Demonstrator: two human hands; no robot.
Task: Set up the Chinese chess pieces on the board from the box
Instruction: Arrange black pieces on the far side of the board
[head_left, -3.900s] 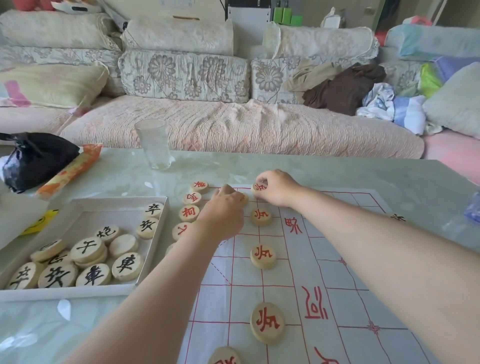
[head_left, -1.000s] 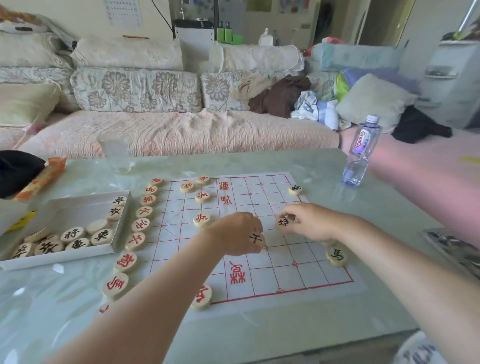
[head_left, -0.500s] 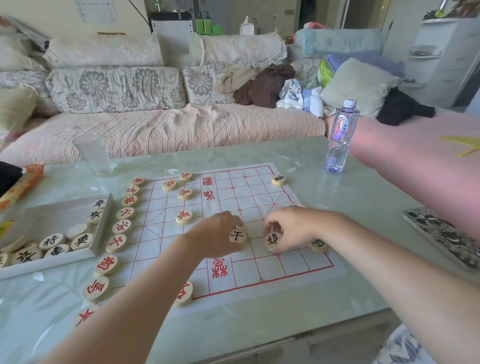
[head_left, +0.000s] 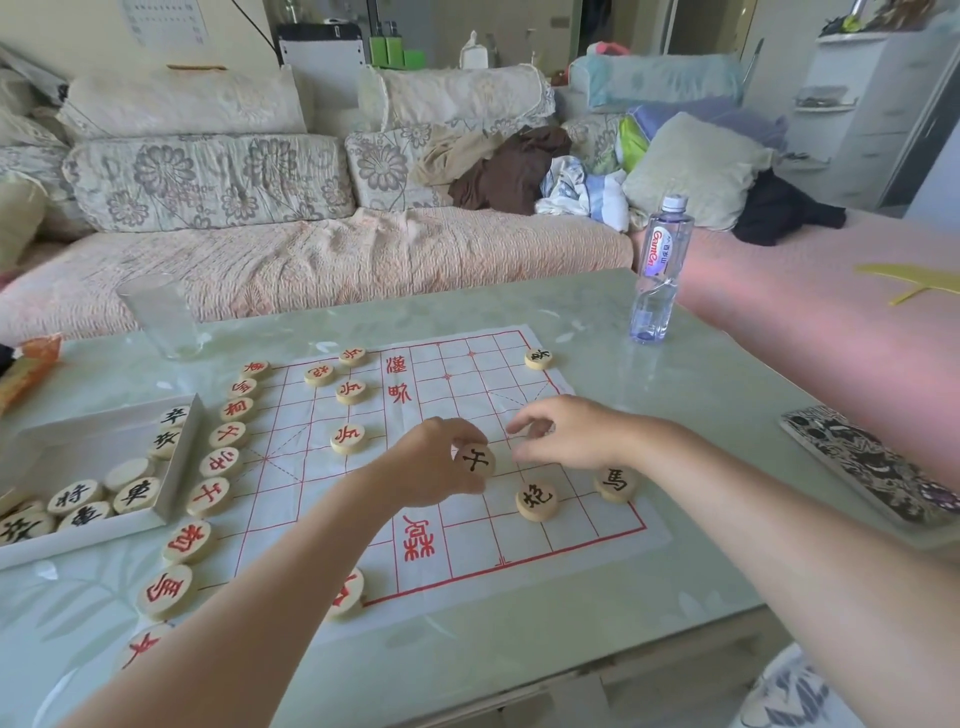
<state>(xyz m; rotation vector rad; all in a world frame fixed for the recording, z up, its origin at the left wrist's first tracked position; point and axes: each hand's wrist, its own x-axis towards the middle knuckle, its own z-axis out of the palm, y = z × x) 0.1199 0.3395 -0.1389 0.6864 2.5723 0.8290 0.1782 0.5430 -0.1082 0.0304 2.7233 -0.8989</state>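
1. The left hand (head_left: 431, 470) pinches a round wooden piece with a black character (head_left: 475, 461) between thumb and fingertips, holding it above the right half of the paper board (head_left: 467, 551). The character is brush script and I cannot read it with certainty.
2. The right hand (head_left: 571, 436) hovers just right of that piece, its fingers (head_left: 524, 427) loosely curled and apart, gripping nothing.
3. Just below the right hand's fingertips lies a black-marked piece (head_left: 537, 501) flat on the board; its character is not legible to me.
4. Under the right wrist, at the board's right edge, lies a piece marked 馬 in black (head_left: 615, 483).
5. Well beyond the right fingers, at the far right corner of the board, sits another black-marked piece (head_left: 537, 358), too small to read.
6. Left of the left hand, red-marked pieces lie on the board, and a column of them (head_left: 223, 460) runs along its left edge.
7. Large red characters (head_left: 418, 538) are printed down the board's middle strip, near the left wrist.
8. Far left of both hands, the white box (head_left: 176, 499) holds more black-marked pieces, one reading 車 (head_left: 136, 493).
9. Beyond the right hand stands a clear water bottle (head_left: 660, 270) labelled "Ganten".
10. A patterned flat object (head_left: 872, 467) lies right of the right forearm on the green table (head_left: 649, 597).
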